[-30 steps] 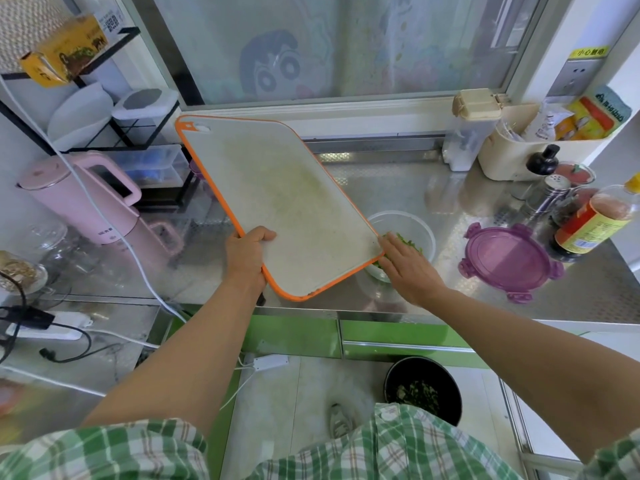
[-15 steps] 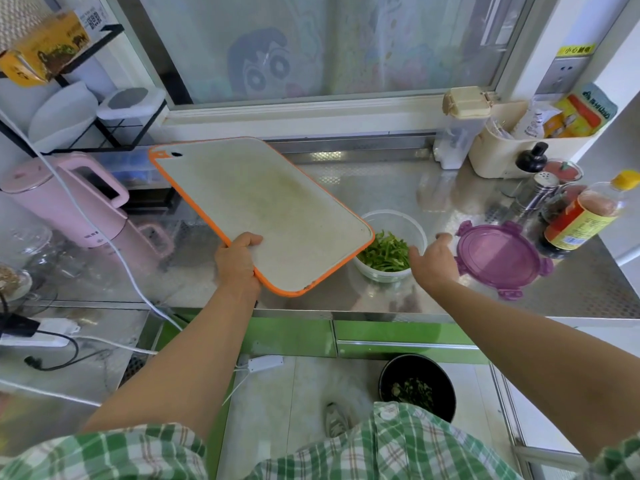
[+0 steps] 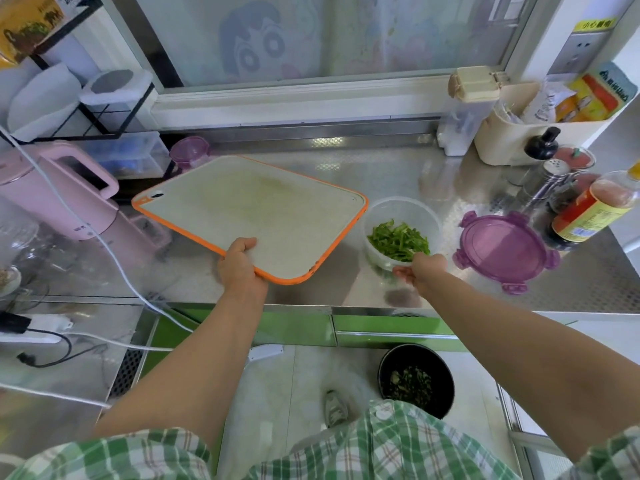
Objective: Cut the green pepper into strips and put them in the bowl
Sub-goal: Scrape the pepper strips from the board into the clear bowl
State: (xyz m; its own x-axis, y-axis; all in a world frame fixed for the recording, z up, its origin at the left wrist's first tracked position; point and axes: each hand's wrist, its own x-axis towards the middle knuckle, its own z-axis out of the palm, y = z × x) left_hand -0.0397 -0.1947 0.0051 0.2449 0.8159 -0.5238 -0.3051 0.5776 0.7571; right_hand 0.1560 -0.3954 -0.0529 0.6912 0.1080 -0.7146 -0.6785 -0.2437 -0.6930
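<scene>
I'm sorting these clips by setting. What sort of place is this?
Most likely a small home kitchen: a stainless steel counter with a cutting board, a bowl of green pepper strips and a sauce bottle.

Green pepper strips, orange-rimmed board

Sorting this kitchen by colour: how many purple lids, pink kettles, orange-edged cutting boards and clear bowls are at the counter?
Purple lids: 2, a loose lid and a lidded tub behind the board
Pink kettle: 1
Orange-edged cutting board: 1, gripped by the left hand
Clear bowl: 1, holding pepper strips
Total: 5
</scene>
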